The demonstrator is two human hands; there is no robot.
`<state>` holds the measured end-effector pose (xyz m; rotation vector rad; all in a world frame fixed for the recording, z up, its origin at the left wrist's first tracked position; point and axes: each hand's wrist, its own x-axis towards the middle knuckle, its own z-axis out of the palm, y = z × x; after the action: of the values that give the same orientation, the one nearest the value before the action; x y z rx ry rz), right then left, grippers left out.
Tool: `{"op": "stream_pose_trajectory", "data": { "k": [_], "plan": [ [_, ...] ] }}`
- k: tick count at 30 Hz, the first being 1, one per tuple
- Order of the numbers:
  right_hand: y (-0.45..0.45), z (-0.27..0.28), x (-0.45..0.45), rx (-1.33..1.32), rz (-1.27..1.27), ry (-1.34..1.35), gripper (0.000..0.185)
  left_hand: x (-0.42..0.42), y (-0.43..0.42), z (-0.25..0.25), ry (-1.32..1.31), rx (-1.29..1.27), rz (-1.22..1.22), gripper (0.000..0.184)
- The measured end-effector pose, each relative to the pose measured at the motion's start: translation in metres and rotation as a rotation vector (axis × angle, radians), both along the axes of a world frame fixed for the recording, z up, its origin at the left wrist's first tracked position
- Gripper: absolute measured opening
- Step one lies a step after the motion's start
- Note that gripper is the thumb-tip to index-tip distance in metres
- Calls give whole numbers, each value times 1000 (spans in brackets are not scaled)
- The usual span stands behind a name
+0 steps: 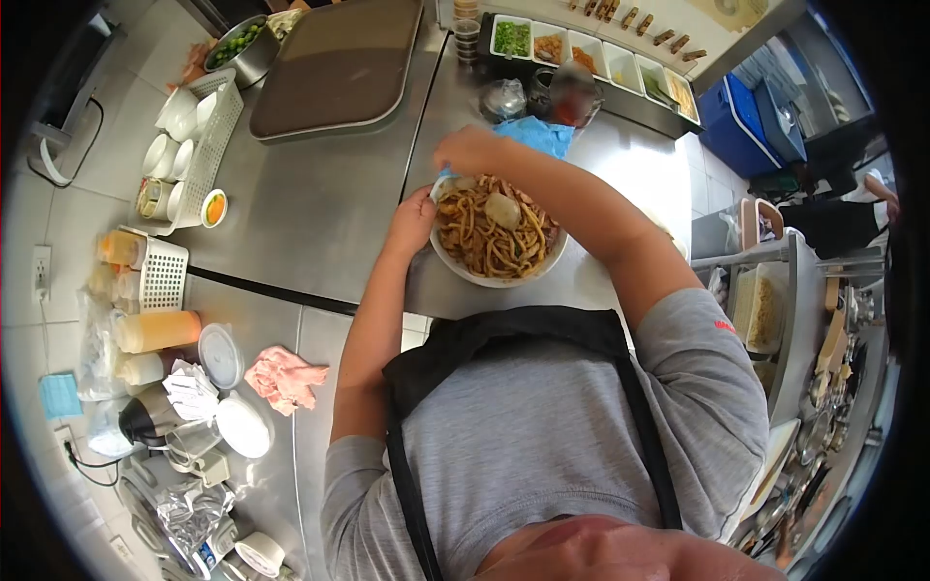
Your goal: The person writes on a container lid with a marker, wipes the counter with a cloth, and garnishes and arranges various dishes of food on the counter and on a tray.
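- A left hand (412, 223) curls its fingers at the left rim of a round white bowl (499, 283), gripping it, in the view I have from afar over a stainless-steel counter (320, 184).
- The right hand (472, 150), its forearm angled across the bowl's far side, bends its fingers together at the upper left rim. A scrap of light blue (446, 171) shows just beneath; I cannot tell whether the fingers are pinched on it.
- Brown noodles (475, 237) fill the bowl, which stands on the counter directly before the person in a gray T-shirt (542, 416) and black apron (504, 324). A pale, rounded piece (503, 209) lies on top.
- Beyond the bowl, I see a crumpled bright blue cloth (538, 137) near clear-wrapped containers (504, 99); behind them, a row of white tubs holds chopped green topping (511, 39) and other ingredients.
- At left, a brown rectangular tray (339, 63) lies near a white perforated plastic basket (218, 121) of white cups (160, 155).
- Nearer the person on that side, a crumpled pink cloth (284, 379) lies beside a round translucent lid (222, 355), with a bottle of orange liquid (160, 331) farther left.
- At right, a blue cooler (738, 126) stands past the counter, and I see part of another person, dark-clothed (838, 228), at the far edge.
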<state>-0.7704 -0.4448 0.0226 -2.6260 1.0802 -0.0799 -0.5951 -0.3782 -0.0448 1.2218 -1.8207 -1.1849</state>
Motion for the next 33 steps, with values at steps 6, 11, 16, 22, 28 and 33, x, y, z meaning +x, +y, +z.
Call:
{"op": "stream_pose_trajectory", "data": {
  "k": [6, 11, 16, 22, 28, 33],
  "plan": [
    [16, 12, -51, 27, -377, 161, 18, -4, 7, 9, -116, -22, 52, 31],
    [23, 8, -108, 129, -441, -38, 22, -4, 26, -1, -39, -6, 155, 30],
    [12, -5, -107, 73, -457, -181, 23, -7, -13, 9, 45, 128, 57, 30],
    [14, -6, -84, 139, -428, -94, 23, -37, -38, 24, -91, 79, -72, 35],
    [25, -1, -96, 83, -407, -185, 24, -37, -40, 12, -117, 4, -93, 36],
    [30, -9, -90, -19, -299, -232, 23, -34, -40, 10, -58, 60, -102, 35]
  ]
}}
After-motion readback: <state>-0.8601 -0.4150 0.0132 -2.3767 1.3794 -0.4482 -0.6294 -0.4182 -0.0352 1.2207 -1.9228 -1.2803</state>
